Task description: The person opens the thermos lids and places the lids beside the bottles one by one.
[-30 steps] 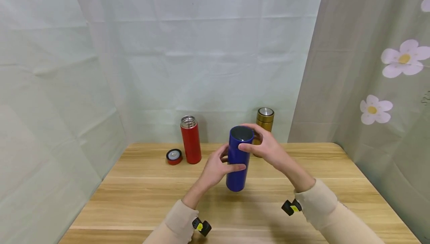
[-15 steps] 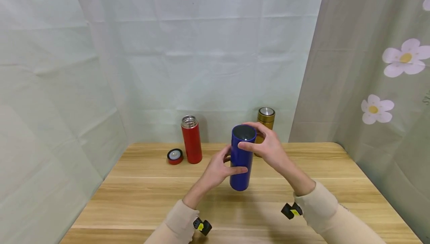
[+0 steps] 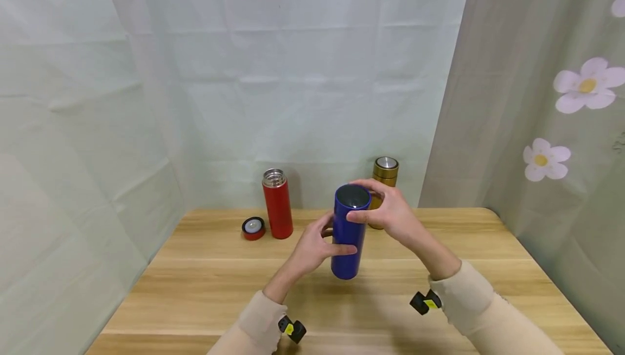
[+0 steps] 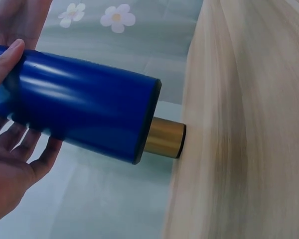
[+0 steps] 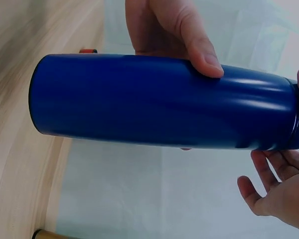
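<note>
A blue vacuum flask (image 3: 348,230) is held nearly upright above the table, between both hands. My left hand (image 3: 312,245) grips the middle of its body, with the thumb across the near side. Around the cap end, my right hand (image 3: 390,215) pinches with its thumb in front and its fingers behind. In the right wrist view a seam rings the blue flask (image 5: 139,102) near its top, so the cap sits on the body. The left wrist view shows the flask's dark base (image 4: 148,122) apart from the tabletop.
A red flask (image 3: 278,211) stands uncapped at the back left, its steel neck showing. Beside it a red lid (image 3: 253,229) lies with its inside up. Behind my right hand stands a gold flask (image 3: 386,173) with its lid on. Cloth (image 3: 317,100) hangs behind the wooden table (image 3: 205,284).
The blue flask shifts slightly right, then back left, with both hands still on it. The other flasks and the red lid stay where they are.
</note>
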Demonstrator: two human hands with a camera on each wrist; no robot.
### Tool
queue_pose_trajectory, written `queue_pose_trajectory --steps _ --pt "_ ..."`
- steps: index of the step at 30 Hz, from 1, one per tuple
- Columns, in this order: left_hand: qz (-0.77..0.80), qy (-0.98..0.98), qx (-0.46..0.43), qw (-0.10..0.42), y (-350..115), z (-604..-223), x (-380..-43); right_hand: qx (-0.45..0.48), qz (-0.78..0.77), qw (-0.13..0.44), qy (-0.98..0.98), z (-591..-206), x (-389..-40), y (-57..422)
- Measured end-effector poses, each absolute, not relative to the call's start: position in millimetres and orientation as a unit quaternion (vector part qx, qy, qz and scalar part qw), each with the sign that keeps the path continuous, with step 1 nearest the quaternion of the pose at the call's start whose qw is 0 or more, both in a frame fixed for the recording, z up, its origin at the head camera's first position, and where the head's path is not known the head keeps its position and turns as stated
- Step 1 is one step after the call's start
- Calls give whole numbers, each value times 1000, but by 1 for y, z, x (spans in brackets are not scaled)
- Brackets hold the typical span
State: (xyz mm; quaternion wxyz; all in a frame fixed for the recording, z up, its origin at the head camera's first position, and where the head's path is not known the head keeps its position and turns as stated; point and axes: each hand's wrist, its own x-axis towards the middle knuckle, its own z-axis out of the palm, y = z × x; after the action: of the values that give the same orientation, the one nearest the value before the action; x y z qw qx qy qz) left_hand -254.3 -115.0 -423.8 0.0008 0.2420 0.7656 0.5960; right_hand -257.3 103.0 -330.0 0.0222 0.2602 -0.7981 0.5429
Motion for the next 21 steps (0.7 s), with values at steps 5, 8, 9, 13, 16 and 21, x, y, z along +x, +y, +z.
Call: queue_pose_trajectory --steps 5,8,9,13,16,21 --pt "592 763 259 15 -116 -424 -256 280 548 -6 -788 -330 -263 108" --pt "597 757 265 21 -117 -425 -257 309 557 -33 -770 -330 -267 112" --pt "599 755 266 21 -117 -425 -256 318 558 -40 -765 -329 -267 113" --pt "599 755 267 15 -115 -425 -256 331 562 -65 -755 -328 -266 115" --pt "601 757 256 -1 -112 -424 -254 314 561 -56 -764 -331 -261 112" --pt "605 764 223 -29 -108 -423 -251 274 558 -1 -783 -335 -251 103"
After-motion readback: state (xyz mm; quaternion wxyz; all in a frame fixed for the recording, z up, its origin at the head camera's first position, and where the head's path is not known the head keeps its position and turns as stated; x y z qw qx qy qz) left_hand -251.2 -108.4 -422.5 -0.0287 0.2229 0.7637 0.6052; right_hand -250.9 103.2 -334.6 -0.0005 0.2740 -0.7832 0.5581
